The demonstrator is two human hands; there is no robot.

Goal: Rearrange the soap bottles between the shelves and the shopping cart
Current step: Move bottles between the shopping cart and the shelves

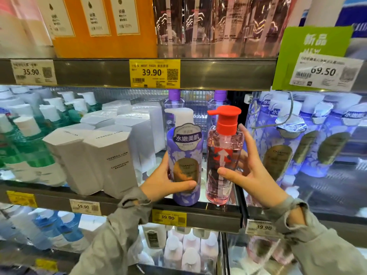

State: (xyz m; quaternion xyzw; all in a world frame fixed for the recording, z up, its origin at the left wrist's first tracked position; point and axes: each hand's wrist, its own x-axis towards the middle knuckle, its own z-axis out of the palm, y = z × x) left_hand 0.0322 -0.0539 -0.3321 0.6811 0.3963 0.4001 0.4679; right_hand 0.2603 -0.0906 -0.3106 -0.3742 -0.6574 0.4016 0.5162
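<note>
My left hand (166, 179) grips a purple soap bottle (185, 155) with a white pump and a gold oval label. It stands at the front edge of the middle shelf (210, 214). My right hand (248, 171) holds a clear pink soap bottle (223, 155) with a red pump, thumb in front and fingers behind it. The two bottles are upright and side by side. Whether the pink bottle's base rests on the shelf I cannot tell. No shopping cart is in view.
White boxes (111, 155) fill the shelf to the left, with green bottles (23, 139) beyond. More purple bottles (297, 139) stand to the right behind a divider. Orange and pink bottles line the top shelf; blue and pale bottles sit on the lower one.
</note>
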